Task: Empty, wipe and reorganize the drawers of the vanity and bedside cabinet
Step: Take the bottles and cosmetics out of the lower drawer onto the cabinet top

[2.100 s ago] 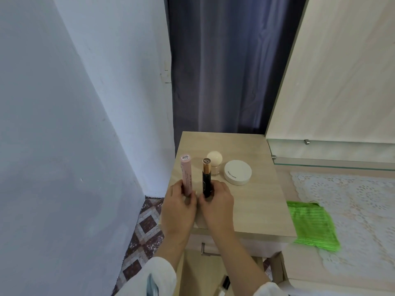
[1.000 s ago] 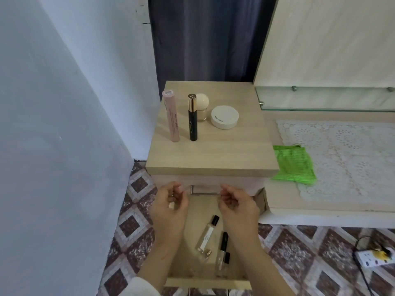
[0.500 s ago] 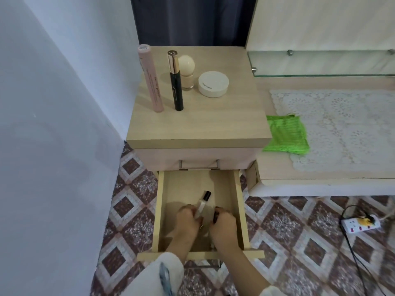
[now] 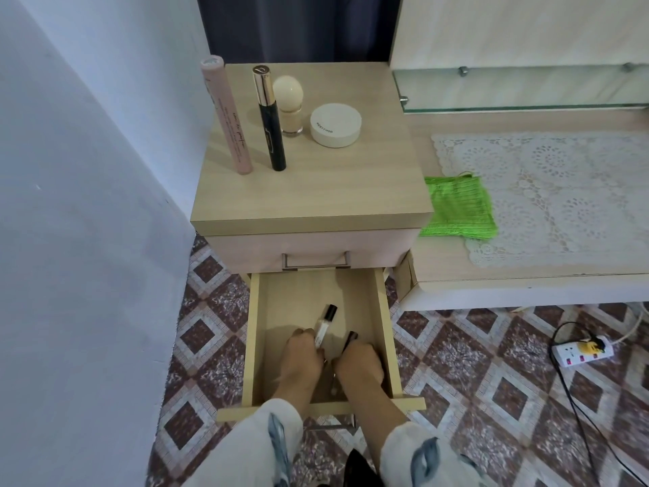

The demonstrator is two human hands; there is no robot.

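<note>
Much of what lies in the open lower drawer is hidden under two hands. The left hand is curled, and a small clear glass bottle with a black cap is held in its grip; only the bottle's top part can be seen. The right hand is curled too, and a thin dark-capped tube is held in its grip, with just the tip poking out. The fingertips cannot be seen. The drawer is made of smooth pale wood and is pulled out of the bedside cabinet, under a shut drawer with a shiny metal handle. On the cabinet's worktop are stood a tall pink tube, a black tube with a gold cap, a cream bottle with an egg-shaped top and a flat round white compact. A bumpy green cloth is laid partly on a lacy white mat beside it.
</note>
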